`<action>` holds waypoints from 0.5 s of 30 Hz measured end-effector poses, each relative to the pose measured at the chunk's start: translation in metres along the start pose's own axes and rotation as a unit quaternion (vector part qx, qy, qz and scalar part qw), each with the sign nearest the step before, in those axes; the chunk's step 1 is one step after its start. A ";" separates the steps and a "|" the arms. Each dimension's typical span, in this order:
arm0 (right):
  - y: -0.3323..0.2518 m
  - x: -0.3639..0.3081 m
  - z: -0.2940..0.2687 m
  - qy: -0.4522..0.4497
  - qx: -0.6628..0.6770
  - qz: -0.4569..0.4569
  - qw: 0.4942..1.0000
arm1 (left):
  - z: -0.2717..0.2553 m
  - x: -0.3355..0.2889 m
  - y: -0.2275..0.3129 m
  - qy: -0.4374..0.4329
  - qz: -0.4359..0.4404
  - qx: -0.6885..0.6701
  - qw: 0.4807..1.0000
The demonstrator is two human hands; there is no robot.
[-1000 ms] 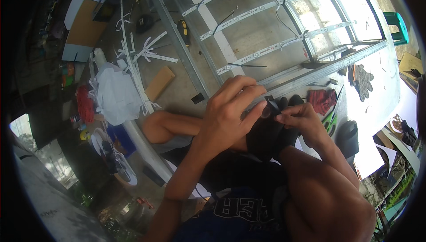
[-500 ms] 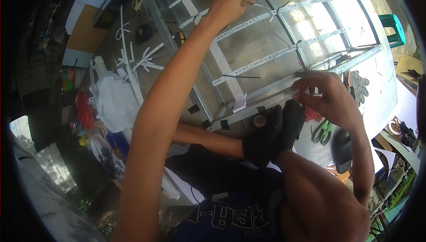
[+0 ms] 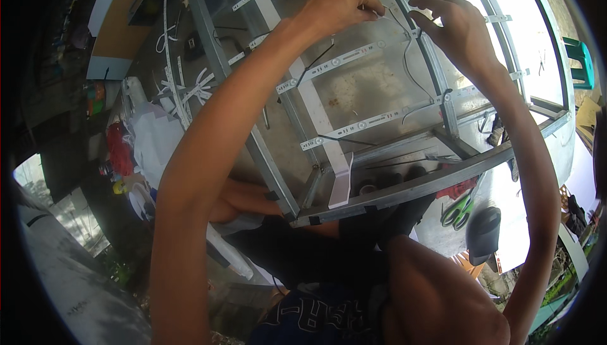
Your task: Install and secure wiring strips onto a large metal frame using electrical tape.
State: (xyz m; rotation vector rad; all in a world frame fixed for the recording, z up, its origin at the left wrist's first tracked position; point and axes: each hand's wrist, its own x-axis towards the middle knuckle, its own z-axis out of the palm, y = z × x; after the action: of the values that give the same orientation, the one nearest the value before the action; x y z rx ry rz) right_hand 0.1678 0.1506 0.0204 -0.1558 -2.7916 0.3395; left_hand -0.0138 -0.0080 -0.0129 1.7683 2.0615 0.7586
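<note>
A metal frame (image 3: 414, 186) stands before me, crossed by several white LED strips (image 3: 354, 131) with round lenses. My left hand (image 3: 344, 5) reaches over its middle, thumb and fingers pinched at the upper part of a thin grey wire (image 3: 408, 67). Just right of it, my right hand (image 3: 456, 32) hovers by a metal crossbar with fingers curved and apart, nothing visible between them. Dark cable ties (image 3: 315, 62) stick out from the strips. A pale flat band (image 3: 319, 108) runs under the strips, its end folded over the near bar.
Green-handled scissors (image 3: 456, 212) and a dark sandal-like item (image 3: 484, 234) lie at the near right. Left of the frame are cut white strips (image 3: 180, 95), a white plastic bag (image 3: 150, 142) and red string (image 3: 119, 149). A green stool (image 3: 578, 63) stands far right.
My right hand has moved up and away from the near bar toward my left hand. My left hand has shifted right, its fingers now pinched. The frame sits nearer to me, over my feet.
</note>
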 end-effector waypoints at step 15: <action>0.011 0.027 0.022 -0.022 0.050 -0.254 0.966 | -0.002 0.005 -0.010 -0.024 -0.108 -0.302 0.947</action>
State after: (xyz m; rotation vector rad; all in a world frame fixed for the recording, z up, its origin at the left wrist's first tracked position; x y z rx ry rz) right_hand 0.1361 0.1607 0.0058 0.5861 -2.7192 0.3538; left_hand -0.0238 -0.0044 -0.0170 1.1873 1.6985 1.1140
